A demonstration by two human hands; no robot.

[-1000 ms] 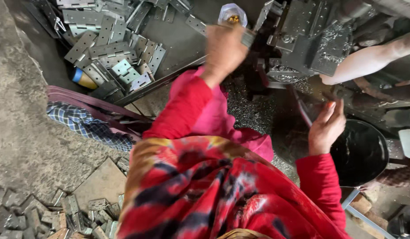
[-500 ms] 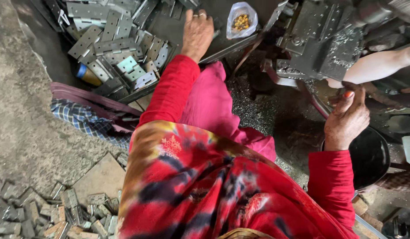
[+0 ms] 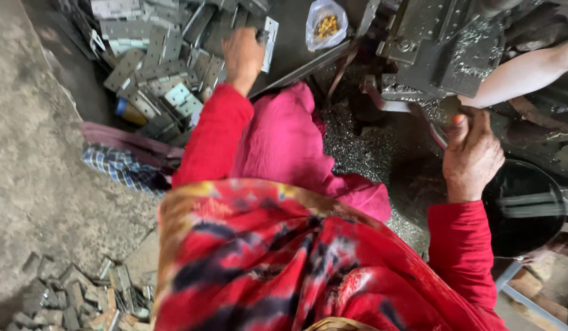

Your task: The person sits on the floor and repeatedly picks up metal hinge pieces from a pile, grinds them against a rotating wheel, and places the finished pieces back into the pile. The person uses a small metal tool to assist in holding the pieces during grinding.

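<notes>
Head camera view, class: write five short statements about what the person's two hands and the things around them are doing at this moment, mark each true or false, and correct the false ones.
1. The left hand reaches into the pile of grey metal plates. True.
2. The right hand rests flat on the floor. False: it grips a lever or handle at the machine.
3. A small clear bag lies beyond the left hand. True.
4. The black round tub sits among the plates. False: it is beside the right hand.
5. Both sleeves are blue. False: they are red.
</notes>
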